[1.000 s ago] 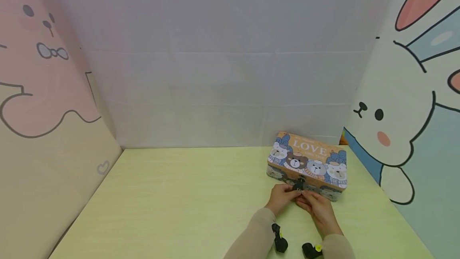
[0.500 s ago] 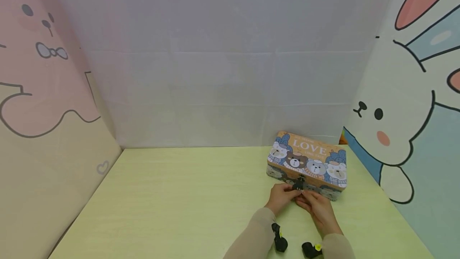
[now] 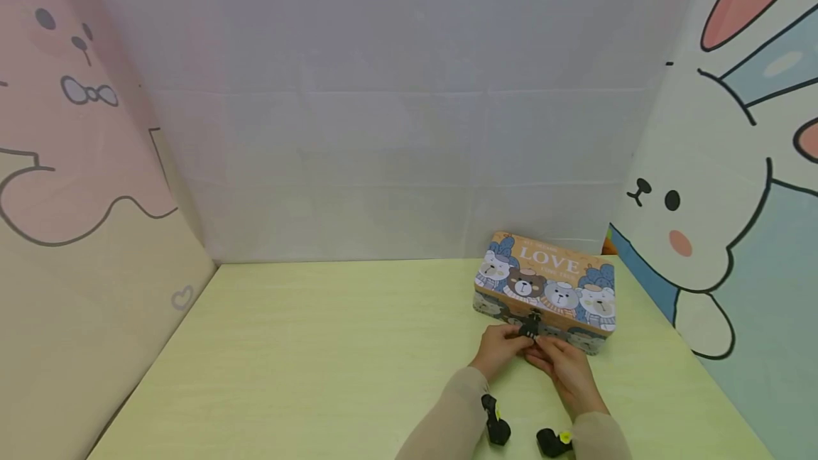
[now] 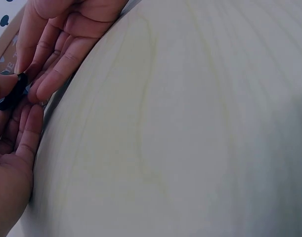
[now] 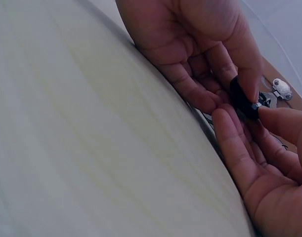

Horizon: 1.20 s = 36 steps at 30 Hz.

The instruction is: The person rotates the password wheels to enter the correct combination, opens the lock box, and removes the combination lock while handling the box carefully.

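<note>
A small black padlock (image 3: pixel 530 328), which seems to have number dials, sits at the front latch (image 5: pixel 279 91) of a tin box (image 3: pixel 546 275) printed with bears and the word LOVE. My left hand (image 3: pixel 497 348) pinches the padlock from the left, thumb on its face. From the other side my right hand (image 3: pixel 567 368) holds it, thumb tip at its end. In the right wrist view the padlock (image 5: pixel 243 100) lies between both thumbs and the curled fingers below. The left wrist view shows only part of the padlock (image 4: pixel 13 93); the fingers cover the rest.
The tin stands at the back right of the pale yellow table (image 3: pixel 307 353), near the white back cloth (image 3: pixel 383 126). A rabbit-print panel (image 3: pixel 716 233) bounds the right side, a pink and cream panel (image 3: pixel 96 268) the left. Black wrist devices (image 3: pixel 497 424) sit by the sleeves.
Both hands stay around the padlock with barely any visible movement. The whole head view has shifted very slightly.
</note>
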Tool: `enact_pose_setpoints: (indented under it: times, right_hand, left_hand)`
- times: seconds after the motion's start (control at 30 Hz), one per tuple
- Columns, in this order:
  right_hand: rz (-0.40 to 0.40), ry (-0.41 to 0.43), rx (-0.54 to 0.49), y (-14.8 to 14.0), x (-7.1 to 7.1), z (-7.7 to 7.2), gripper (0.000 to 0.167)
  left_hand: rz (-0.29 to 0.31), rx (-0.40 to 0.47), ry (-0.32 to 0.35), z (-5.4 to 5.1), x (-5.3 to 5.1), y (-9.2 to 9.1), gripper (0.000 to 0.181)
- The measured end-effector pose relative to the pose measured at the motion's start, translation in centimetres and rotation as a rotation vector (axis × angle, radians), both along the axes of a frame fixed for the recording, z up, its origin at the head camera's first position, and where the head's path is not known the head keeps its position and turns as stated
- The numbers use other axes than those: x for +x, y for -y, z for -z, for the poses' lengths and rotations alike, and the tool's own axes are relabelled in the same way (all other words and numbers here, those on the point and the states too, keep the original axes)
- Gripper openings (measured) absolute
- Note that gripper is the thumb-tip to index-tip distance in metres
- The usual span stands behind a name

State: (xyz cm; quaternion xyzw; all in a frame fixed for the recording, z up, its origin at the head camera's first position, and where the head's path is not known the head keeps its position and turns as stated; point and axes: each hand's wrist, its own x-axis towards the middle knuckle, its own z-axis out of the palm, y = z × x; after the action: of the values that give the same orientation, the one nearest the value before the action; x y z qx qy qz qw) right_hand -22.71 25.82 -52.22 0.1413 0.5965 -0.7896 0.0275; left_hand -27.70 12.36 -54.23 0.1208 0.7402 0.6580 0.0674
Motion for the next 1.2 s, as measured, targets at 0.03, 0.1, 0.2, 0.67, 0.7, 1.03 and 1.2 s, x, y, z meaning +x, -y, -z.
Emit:
enact_pose_setpoints:
  times: [0.03, 0.1, 0.2, 0.67, 0.7, 1.03, 1.2]
  right_hand:
    - [0.000, 0.001, 0.000, 0.00, 0.01, -0.01, 0.033]
    - [0.002, 0.002, 0.001, 0.00, 0.01, -0.01, 0.031]
    - [0.002, 0.002, 0.004, 0.01, 0.00, 0.01, 0.030]
    - [-0.004, 0.002, 0.004, 0.01, 0.05, -0.08, 0.029]
    - [-0.005, 0.001, 0.004, 0.01, 0.05, -0.09, 0.030]
    - [-0.003, -0.001, 0.011, -0.01, 0.06, 0.10, 0.033]
    - [0.004, 0.002, 0.013, -0.06, -0.08, 0.20, 0.030]
  left_hand:
    - [0.001, 0.000, -0.002, 0.00, 0.00, 0.00, 0.012]
    - [0.000, -0.005, -0.012, 0.03, -0.01, -0.01, 0.011]
    - [-0.002, -0.009, -0.017, 0.17, -0.05, -0.04, 0.011]
    - [-0.002, -0.022, -0.035, 0.38, -0.16, -0.03, 0.013]
    - [-0.005, -0.022, -0.035, 0.36, -0.16, -0.04, 0.013]
    - [-0.030, -0.020, -0.028, 0.25, 0.00, -0.14, 0.014]
    - [-0.040, -0.028, -0.035, 0.02, 0.12, -0.08, 0.015]
